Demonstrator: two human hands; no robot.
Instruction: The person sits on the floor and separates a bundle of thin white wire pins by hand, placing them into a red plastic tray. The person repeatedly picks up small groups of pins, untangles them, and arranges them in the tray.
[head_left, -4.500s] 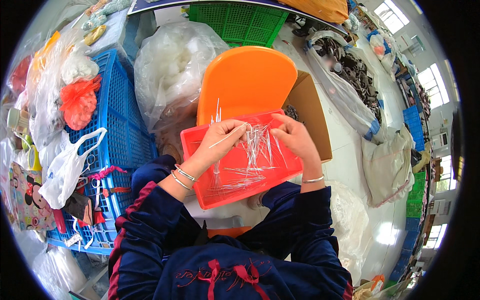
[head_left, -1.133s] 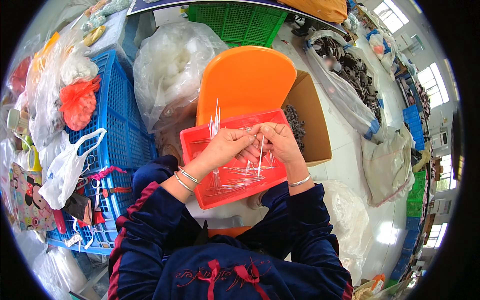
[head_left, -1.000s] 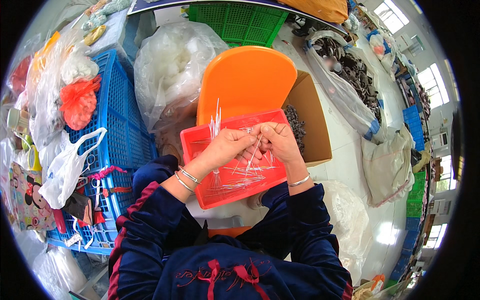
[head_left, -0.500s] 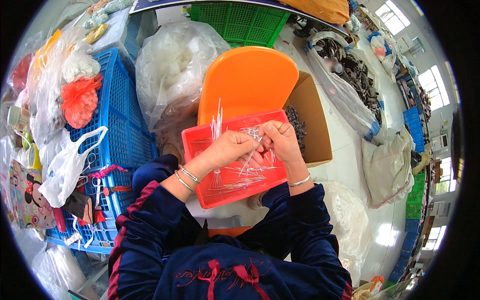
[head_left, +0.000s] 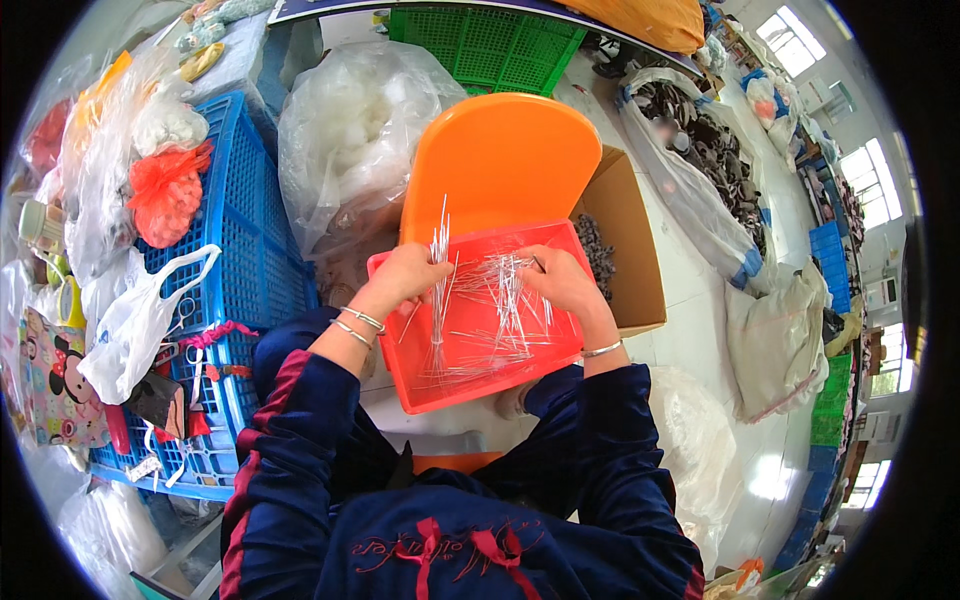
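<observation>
A shallow red tray (head_left: 460, 395) sits in front of me on the orange chair (head_left: 505, 165). Many thin, silvery-white wire-like pieces (head_left: 480, 345) lie scattered on its floor. At the tray's left side, my left hand (head_left: 408, 275) is closed, its thumb and fingers against an upright bundle of the thin pieces (head_left: 440, 315). Over the right half, my right hand (head_left: 562, 282) pinches a looser bunch of thin pieces (head_left: 509, 305) that hangs down toward the tray floor. Its fingertips are partly hidden.
Left stands a blue plastic crate (head_left: 235, 210) with bags and a white carrier bag (head_left: 140, 330) on it. Behind are a clear bag of white stuffing (head_left: 355, 130) and a green crate (head_left: 485, 45). A cardboard box (head_left: 630, 250) holding dark grey items adjoins the chair's right.
My hands were together over the tray and have moved apart. The left went left to the upright bundle; the right stays over the right half, with a bunch now hanging below it.
</observation>
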